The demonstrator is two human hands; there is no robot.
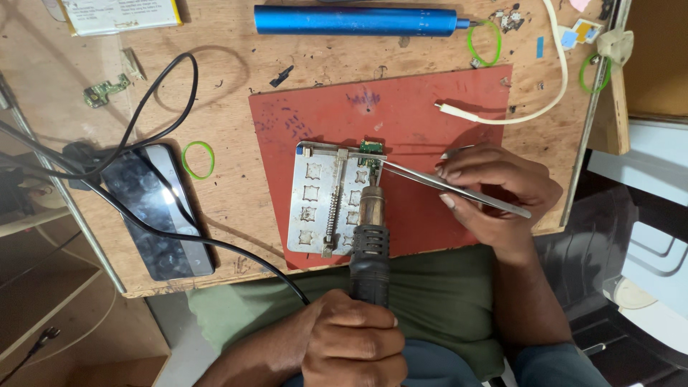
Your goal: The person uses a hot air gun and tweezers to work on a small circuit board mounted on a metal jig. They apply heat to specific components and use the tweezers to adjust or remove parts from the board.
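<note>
My left hand (351,344) grips the black hot-air gun (370,244), its nozzle over the small green circuit board (371,149) clamped at the silver metal holder plate's (315,208) far edge. My right hand (494,190) pinches steel tweezers (451,188), tips at the board.

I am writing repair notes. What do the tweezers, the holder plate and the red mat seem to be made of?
Tweezers: probably steel, a bright silver shine.
Holder plate: likely dull grey metal, stained, with cut-out holes.
Red mat: seems rubber or silicone, matte with dark marks; I cannot tell which.
</note>
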